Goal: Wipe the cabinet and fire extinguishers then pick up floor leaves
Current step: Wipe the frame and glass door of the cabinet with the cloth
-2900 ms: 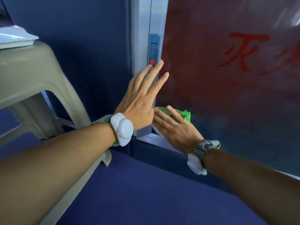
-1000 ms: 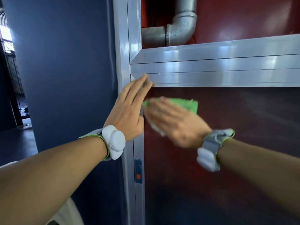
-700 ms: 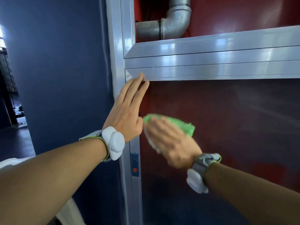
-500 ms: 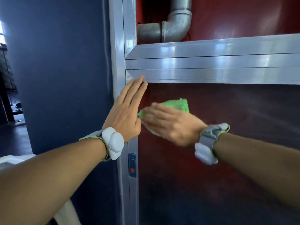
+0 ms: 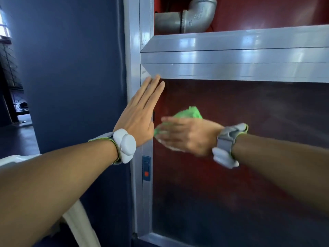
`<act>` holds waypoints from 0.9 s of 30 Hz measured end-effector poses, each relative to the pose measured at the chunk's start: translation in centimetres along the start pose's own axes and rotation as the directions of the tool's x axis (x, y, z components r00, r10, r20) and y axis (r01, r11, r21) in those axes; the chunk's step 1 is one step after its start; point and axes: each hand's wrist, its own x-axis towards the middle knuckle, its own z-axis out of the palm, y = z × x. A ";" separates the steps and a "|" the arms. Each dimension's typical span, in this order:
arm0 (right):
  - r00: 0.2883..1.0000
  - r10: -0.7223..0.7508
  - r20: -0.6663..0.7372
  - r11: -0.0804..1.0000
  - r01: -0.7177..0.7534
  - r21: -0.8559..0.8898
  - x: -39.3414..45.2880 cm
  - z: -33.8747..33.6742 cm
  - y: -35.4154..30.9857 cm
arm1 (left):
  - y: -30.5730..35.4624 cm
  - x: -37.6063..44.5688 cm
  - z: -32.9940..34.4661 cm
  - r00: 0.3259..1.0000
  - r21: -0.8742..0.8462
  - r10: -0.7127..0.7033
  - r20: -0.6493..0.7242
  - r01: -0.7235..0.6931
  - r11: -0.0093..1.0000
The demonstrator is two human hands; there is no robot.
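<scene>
Green cloth (image 5: 188, 114) pressed under my flat right hand (image 5: 187, 135) against the cabinet (image 5: 231, 184) glass, left hand (image 5: 140, 114) open, flat on its frame beside.

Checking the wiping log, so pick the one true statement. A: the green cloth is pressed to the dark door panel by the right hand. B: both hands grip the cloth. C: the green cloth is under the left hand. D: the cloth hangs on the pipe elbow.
A: the right hand presses the green cloth on the dark door panel, while the left hand lies flat and open on the aluminium frame.
</scene>
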 end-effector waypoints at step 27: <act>0.698 0.643 -0.315 0.764 -0.614 0.199 2.5 6.8 -14.5 | 1.7 -13.7 6.9 0.990 -0.038 -0.055 0.132 0.061 0.997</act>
